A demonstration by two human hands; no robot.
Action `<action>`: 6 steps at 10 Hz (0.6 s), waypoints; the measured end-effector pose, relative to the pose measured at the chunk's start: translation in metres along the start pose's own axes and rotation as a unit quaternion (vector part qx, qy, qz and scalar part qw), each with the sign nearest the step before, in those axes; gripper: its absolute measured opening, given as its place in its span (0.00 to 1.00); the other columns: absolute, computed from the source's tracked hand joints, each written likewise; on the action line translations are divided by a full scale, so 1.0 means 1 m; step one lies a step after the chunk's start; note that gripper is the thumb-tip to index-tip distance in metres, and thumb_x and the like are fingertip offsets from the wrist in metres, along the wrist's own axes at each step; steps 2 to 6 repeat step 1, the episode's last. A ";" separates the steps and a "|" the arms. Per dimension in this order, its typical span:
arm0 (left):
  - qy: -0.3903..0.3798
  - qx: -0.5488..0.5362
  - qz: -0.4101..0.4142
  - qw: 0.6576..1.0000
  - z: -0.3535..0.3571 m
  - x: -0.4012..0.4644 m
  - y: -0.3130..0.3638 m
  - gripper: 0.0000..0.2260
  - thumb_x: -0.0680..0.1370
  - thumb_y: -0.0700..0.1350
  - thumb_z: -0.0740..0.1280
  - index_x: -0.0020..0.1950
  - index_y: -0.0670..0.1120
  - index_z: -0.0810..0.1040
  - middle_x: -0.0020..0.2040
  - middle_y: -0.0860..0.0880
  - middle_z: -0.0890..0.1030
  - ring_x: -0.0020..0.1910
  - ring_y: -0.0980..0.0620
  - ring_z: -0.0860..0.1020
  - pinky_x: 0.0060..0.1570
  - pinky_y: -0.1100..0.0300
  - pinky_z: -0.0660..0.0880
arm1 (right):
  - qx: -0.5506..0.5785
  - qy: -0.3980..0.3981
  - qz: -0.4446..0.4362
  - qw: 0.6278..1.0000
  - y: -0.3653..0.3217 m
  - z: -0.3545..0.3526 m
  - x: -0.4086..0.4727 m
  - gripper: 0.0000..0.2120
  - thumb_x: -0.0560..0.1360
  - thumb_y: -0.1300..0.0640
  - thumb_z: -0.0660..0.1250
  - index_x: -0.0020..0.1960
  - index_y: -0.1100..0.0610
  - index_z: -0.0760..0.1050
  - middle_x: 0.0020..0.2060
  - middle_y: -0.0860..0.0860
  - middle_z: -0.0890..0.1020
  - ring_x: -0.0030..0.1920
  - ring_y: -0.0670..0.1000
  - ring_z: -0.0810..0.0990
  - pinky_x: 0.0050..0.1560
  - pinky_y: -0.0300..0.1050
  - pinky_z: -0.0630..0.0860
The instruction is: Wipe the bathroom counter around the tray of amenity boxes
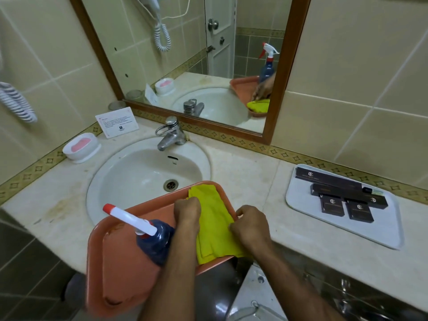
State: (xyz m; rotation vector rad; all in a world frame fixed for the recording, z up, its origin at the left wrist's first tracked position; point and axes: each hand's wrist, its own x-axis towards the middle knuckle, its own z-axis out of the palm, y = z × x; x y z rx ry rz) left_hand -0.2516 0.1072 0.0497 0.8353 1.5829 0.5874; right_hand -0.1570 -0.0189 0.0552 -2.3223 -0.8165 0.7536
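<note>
A folded yellow cloth (214, 225) lies in an orange tray (120, 258) that rests across the front of the sink. My left hand (187, 212) pinches the cloth's far left edge. My right hand (251, 228) grips its right edge at the tray rim. Beside my left forearm, a blue spray bottle (152, 239) with a white and red nozzle stands in the same tray. On the beige counter (250, 177) to the right sits a pale grey tray (361, 228) holding several black amenity boxes (340, 193).
A white sink (143, 174) with a chrome tap (170, 134) fills the counter's left middle. Behind it, at the left, stand a white soap dish (81, 147) with pink soap and a printed card (117, 121). A framed mirror (185, 54) hangs above. Brown stains mark the counter's left front.
</note>
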 end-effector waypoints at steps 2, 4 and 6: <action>0.067 0.113 0.057 0.990 0.000 -0.007 -0.001 0.16 0.73 0.40 0.60 0.59 0.37 0.77 0.57 0.36 0.80 0.54 0.36 0.79 0.57 0.45 0.77 | -0.107 0.042 -0.059 0.992 0.002 0.004 -0.001 0.10 0.66 0.56 0.66 0.47 0.55 0.75 0.44 0.54 0.80 0.44 0.58 0.78 0.40 0.47 0.72; 0.067 0.113 0.057 0.990 0.000 -0.007 -0.001 0.16 0.73 0.40 0.60 0.59 0.37 0.77 0.57 0.36 0.80 0.54 0.36 0.79 0.57 0.45 0.77 | -0.107 0.042 -0.059 0.992 0.002 0.004 -0.001 0.10 0.66 0.56 0.66 0.47 0.55 0.75 0.44 0.54 0.80 0.44 0.58 0.78 0.40 0.47 0.72; 0.067 0.113 0.057 0.990 0.000 -0.007 -0.001 0.16 0.73 0.40 0.60 0.59 0.37 0.77 0.57 0.36 0.80 0.54 0.36 0.79 0.57 0.45 0.77 | -0.107 0.042 -0.059 0.992 0.002 0.004 -0.001 0.10 0.66 0.56 0.66 0.47 0.55 0.75 0.44 0.54 0.80 0.44 0.58 0.78 0.40 0.47 0.72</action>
